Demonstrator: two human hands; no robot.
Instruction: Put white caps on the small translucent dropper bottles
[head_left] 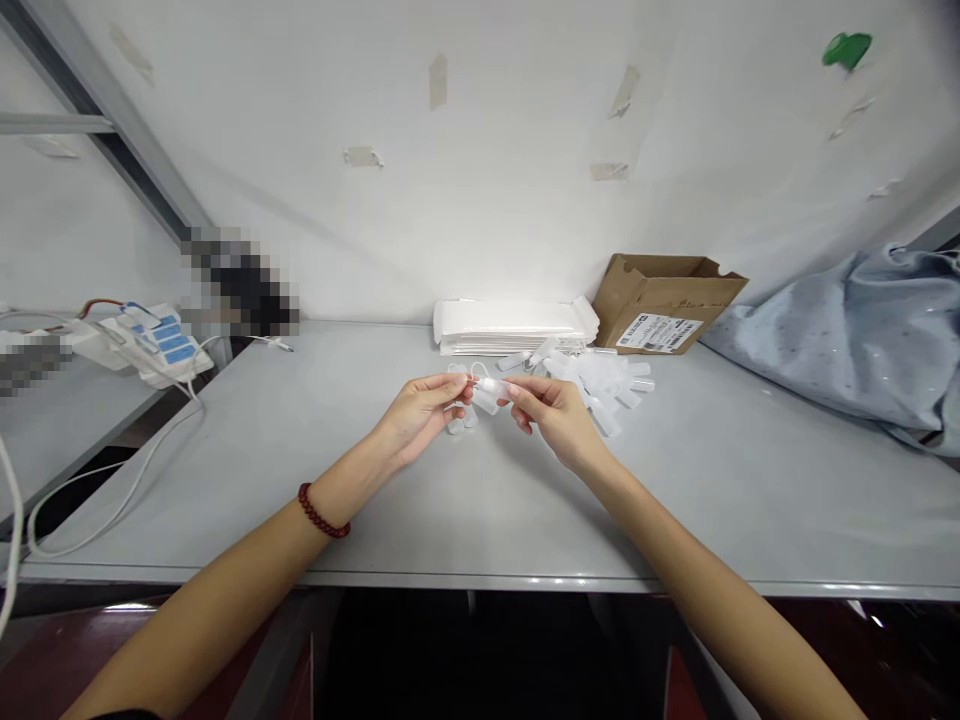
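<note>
My left hand (427, 413) is closed in a pinch at the left end of a small translucent white piece (491, 386). My right hand (551, 412) pinches the right end of the same piece, just above the table. A thin white loop (478, 370) shows beside it; whether it belongs to the piece I cannot tell. Behind and below my left fingertips lie a few similar pieces (463, 420). To the right, beyond my right hand, is a loose pile of translucent white pieces (600, 378).
A stack of flat white packets (514, 322) lies against the wall, next to an open cardboard box (667, 305) with a label. Pale blue cloth (847, 335) covers the right side. At left are a power strip (161, 340) and white cables (142, 470) on the grey table (360, 545).
</note>
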